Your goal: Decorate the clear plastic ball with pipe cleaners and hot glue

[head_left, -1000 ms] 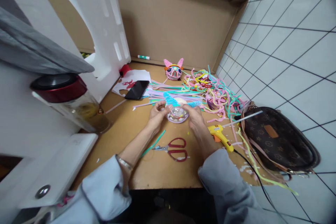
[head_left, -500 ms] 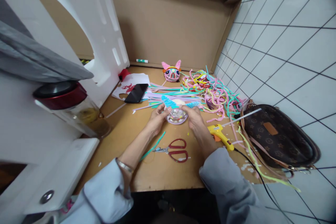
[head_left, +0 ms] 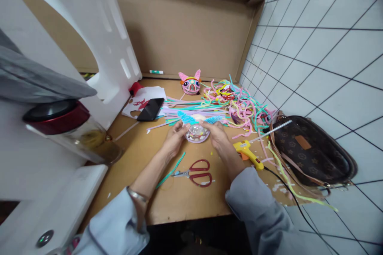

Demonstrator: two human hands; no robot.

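Head view: both hands are working at the middle of the desk (head_left: 179, 203), well in from the near edge. The left hand (head_left: 172, 140) is closing its fingers on the left side of a clear dome (head_left: 196, 132); the right hand (head_left: 218, 138) is gripping the right side. The dome is sitting between the two hands, touching both, so neither hand is nearer. A blue pipe cleaner (head_left: 197, 118) is arching over the top of the dome; its long axis is running left to right, from one set of fingertips to the other, and each hand is pinching one end against the dome.

Red scissors (head_left: 197, 173) are lying just nearer than the hands, toward the near edge. A yellow glue gun (head_left: 248, 153) is lying just beside the right wrist. A pile of loose pipe cleaners (head_left: 236, 105) is spreading toward the far right corner. A pink finished figure (head_left: 189, 83) is standing near the far edge, and a black phone (head_left: 150, 109) is lying to the far left of the hands. A brown bag (head_left: 311, 153) is overhanging the right edge.
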